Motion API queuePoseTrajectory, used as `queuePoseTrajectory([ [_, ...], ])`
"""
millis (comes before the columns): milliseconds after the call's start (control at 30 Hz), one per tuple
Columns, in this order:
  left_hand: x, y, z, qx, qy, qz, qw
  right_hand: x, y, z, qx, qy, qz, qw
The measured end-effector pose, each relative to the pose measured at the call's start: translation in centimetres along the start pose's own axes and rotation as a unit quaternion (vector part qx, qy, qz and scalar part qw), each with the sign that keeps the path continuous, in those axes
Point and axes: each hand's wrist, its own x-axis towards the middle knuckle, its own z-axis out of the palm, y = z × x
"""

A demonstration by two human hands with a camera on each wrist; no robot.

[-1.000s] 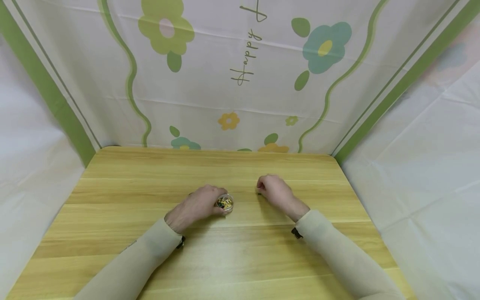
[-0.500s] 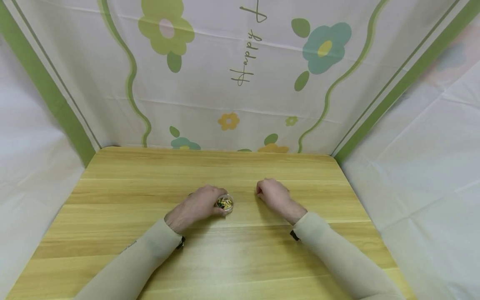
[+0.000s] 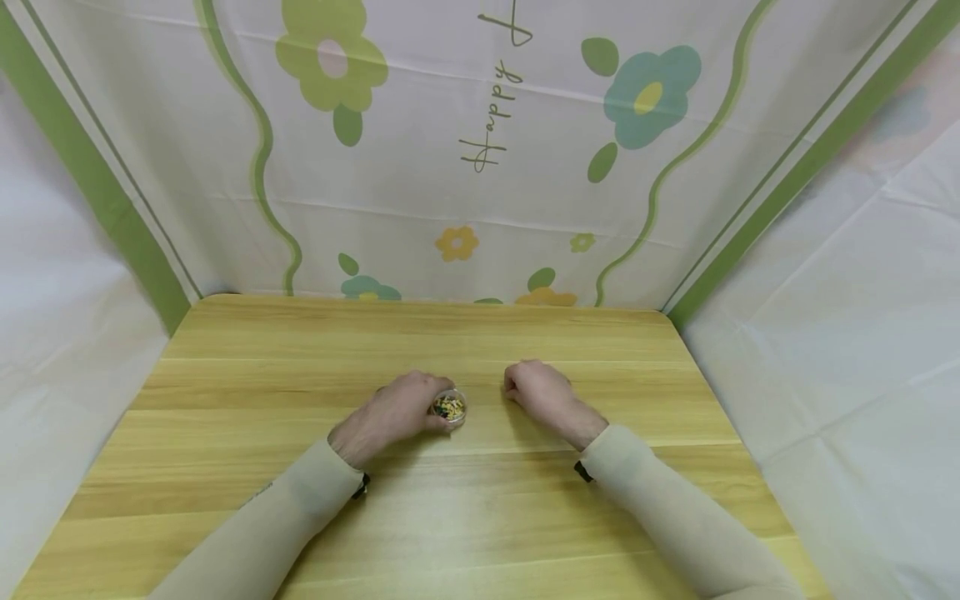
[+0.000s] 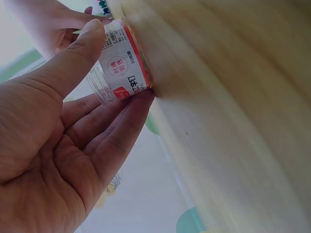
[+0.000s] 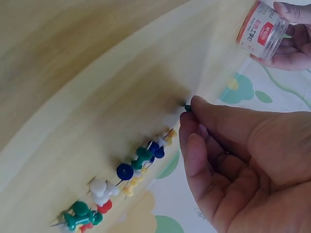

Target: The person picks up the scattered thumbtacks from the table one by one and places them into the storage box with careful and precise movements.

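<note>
My left hand (image 3: 397, 412) grips a small clear plastic jar (image 4: 116, 63) with a red-and-white label, its base right at the table. Colourful push pins (image 3: 450, 407) fill the jar in the head view. To the right of it, my right hand (image 3: 543, 396) pinches a small dark green push pin (image 5: 187, 108) between thumb and forefinger, close over the table. Beside the hand in the right wrist view lie several push pins in a loose line: a green one (image 5: 80, 216), white ones (image 5: 100, 190), blue ones (image 5: 125, 171) and yellow ones. From the head view this line is hidden behind my right hand.
Both hands work over a wooden table (image 3: 450, 517). A white curtain (image 3: 420, 167) with printed flowers hangs along its far edge, and pale sheets (image 3: 840, 358) hang on both sides.
My right hand has come slightly towards me and left, nearer the jar. A dark bit seen under its fingers a second ago is now out of sight. My left hand stays on the jar.
</note>
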Motion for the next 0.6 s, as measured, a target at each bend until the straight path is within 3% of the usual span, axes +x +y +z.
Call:
queuePoseTrajectory([
  [267, -0.03, -0.11, 0.04, -0.006, 0.002, 0.004, 1.0, 0.07, -0.6, -0.03, 0.018, -0.017, -0.007, 1.0],
  [600, -0.13, -0.06, 0.07, 0.003, 0.003, 0.005, 1.0, 0.14, -0.79, 0.39, -0.003, -0.016, -0.026, 1.0],
])
